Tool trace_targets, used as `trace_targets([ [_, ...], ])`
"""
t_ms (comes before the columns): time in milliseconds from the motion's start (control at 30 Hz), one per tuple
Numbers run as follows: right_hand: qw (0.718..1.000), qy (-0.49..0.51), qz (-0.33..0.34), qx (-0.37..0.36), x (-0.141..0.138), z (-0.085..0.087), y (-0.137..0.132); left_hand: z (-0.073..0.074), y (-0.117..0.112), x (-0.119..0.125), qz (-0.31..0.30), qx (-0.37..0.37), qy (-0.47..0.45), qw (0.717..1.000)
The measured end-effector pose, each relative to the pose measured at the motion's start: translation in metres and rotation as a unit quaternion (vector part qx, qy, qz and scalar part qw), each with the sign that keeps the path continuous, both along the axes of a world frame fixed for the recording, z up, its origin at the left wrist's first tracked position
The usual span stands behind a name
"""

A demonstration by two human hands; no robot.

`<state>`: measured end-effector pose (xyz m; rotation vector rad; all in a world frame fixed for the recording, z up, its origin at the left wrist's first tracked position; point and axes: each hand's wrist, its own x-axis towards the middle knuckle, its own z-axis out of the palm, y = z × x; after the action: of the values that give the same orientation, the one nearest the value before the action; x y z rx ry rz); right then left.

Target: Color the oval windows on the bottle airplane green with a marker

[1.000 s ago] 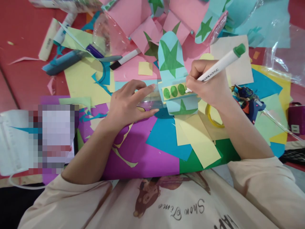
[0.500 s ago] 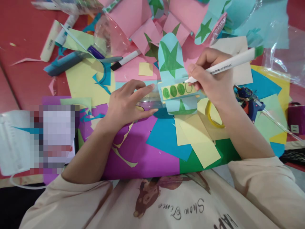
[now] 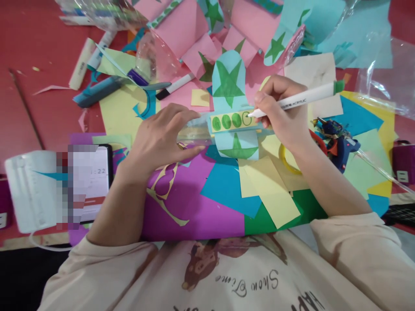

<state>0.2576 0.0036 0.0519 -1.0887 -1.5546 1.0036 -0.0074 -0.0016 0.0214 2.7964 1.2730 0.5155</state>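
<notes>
My right hand [image 3: 282, 106] grips a white acrylic marker [image 3: 300, 100] with a green end. Its tip rests at the last oval on a pale yellow strip [image 3: 240, 126]; three ovals there are filled green and the last is mostly outline. This strip lies across a light blue paper piece [image 3: 218, 100] with rounded ends and green stars. To its left, my left hand [image 3: 162, 138] has its fingers spread, thumb and forefinger on either side of a clear plastic piece [image 3: 196, 129]. Whether the fingertips press on it, I cannot tell.
Beyond lie pink paper [image 3: 188, 28] with green stars, a black-tipped marker [image 3: 177, 85] and scissors [image 3: 136, 77]. A yellow tape ring [image 3: 283, 157] and a blue glue gun [image 3: 345, 151] sit right. Yellow strips [image 3: 275, 198] lie in front; a phone [image 3: 97, 181] is left.
The marker tip has moved from the upper edge of the last oval to inside it, adding a short stroke. Both hands and the blue piece have shifted slightly left in view.
</notes>
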Motion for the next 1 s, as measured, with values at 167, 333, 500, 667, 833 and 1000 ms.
trace_targets([
  [167, 1.0, -0.004, 0.009, -0.011, -0.004, -0.001, -0.003, 0.0, -0.002, 0.001, -0.017, 0.006, 0.008, 1.0],
  [333, 0.999, -0.041, 0.011, 0.027, 0.016, 0.025, 0.002, -0.005, -0.003, 0.004, -0.033, 0.034, 0.012, 0.999],
  [500, 0.981, -0.195, 0.018, 0.009, 0.059, 0.051, 0.004, -0.007, -0.006, 0.009, -0.029, 0.027, 0.023, 0.999],
  [667, 0.942, -0.326, 0.064, -0.053, 0.081, 0.025, -0.002, -0.006, -0.007, 0.011, -0.011, -0.001, 0.039, 0.999],
  [833, 0.955, -0.276, 0.047, -0.095, 0.074, 0.0, -0.015, -0.006, -0.008, 0.011, 0.001, -0.033, 0.046, 0.998],
  [1000, 0.964, -0.25, 0.024, -0.088, 0.071, -0.01, -0.02, -0.005, -0.007, 0.008, -0.017, -0.023, 0.041, 0.999],
])
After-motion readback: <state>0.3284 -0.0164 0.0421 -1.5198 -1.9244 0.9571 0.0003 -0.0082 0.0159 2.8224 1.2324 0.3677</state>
